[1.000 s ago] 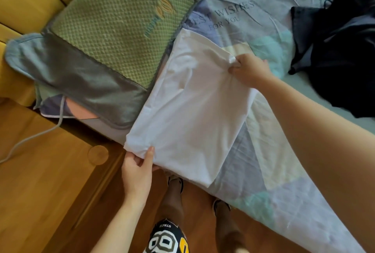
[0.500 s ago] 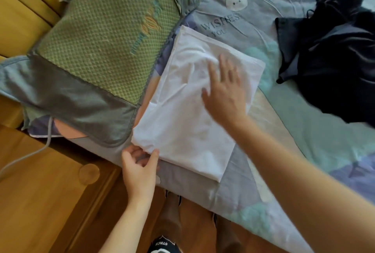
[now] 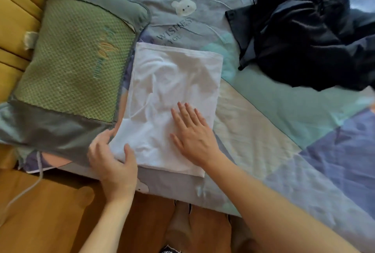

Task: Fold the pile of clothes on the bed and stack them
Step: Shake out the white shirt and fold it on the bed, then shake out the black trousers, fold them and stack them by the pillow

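White folded cotton garment [image 3: 174, 94] flattened mid-frame by open right hand [image 3: 192, 133], corner pinched by left hand [image 3: 113, 159]; dark crumpled clothes pile [image 3: 308, 35] upper right unfolded.

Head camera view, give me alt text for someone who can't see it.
A person's right hand presses flat on a folded white garment on a patchwork bedspread, while the left hand grips the garment's near left corner. A green pillow lies beside it on the left, and a heap of unfolded dark clothes lies at the upper right.
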